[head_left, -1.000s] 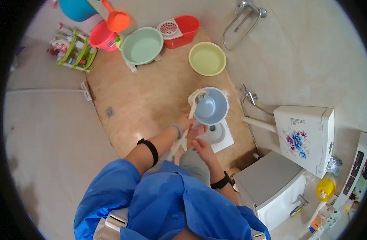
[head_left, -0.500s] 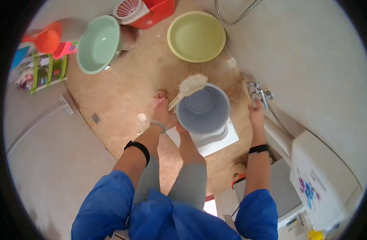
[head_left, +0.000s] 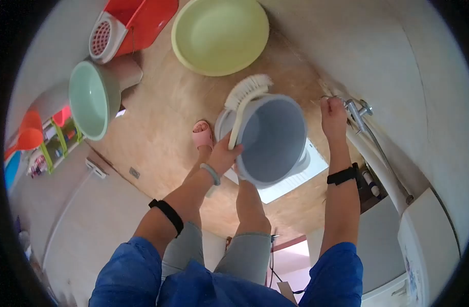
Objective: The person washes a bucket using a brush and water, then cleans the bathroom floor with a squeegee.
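Note:
My left hand (head_left: 226, 155) is closed around the lower handle of a cream scrubbing brush (head_left: 239, 115), its pale bristles pointing up and away. Right beside those fingers is a grey bucket (head_left: 273, 140), tilted so that its inside faces me; whether the hand also grips its rim cannot be seen. Over by the right wall, my right hand (head_left: 334, 120) has its fingers curled at the metal faucet (head_left: 358, 113), covering the near part of it. A hose runs down from the faucet.
A white squat toilet (head_left: 296, 176) lies under the bucket. Farther off are a yellow basin (head_left: 219, 36), a red mop bucket (head_left: 147, 25) and a green basin (head_left: 88, 101). At left stands a green-edged rack (head_left: 61, 138); at right, a white cistern (head_left: 431, 245).
The view has shifted. The bucket and brush now appear closer and the brush stands more upright, with the left hand on its handle. My right hand stays at the faucet.

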### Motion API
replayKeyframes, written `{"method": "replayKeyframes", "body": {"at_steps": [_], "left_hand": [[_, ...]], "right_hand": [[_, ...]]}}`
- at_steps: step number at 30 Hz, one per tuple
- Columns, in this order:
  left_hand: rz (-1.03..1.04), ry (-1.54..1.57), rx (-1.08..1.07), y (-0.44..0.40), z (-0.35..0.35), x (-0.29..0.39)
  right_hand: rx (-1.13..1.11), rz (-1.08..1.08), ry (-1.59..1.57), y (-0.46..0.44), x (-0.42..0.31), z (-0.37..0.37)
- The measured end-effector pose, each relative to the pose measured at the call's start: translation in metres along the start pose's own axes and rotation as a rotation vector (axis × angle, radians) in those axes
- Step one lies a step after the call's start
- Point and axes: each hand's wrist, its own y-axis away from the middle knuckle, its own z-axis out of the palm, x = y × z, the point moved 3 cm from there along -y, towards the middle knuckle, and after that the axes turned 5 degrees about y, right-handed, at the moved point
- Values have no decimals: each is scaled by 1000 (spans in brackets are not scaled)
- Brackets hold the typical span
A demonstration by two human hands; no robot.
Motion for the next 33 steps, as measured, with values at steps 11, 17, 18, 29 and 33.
{"method": "replayKeyframes", "body": {"at_steps": [11, 17, 18, 29, 33], "left_hand": [[169, 285, 9, -91, 152, 90], [359, 52, -66, -116, 181, 67], [353, 45, -72, -115, 181, 63], [523, -501, 211, -121, 62, 122], [649, -748, 207, -137, 92, 145]], "right_hand": [[-274, 150, -614, 109, -22, 3], [-62, 258, -927, 144, -16, 33], [-140, 319, -1000, 152, -12, 35], [-522, 14, 157, 180, 81, 26], [-363, -153, 369, 71, 59, 36]]}}
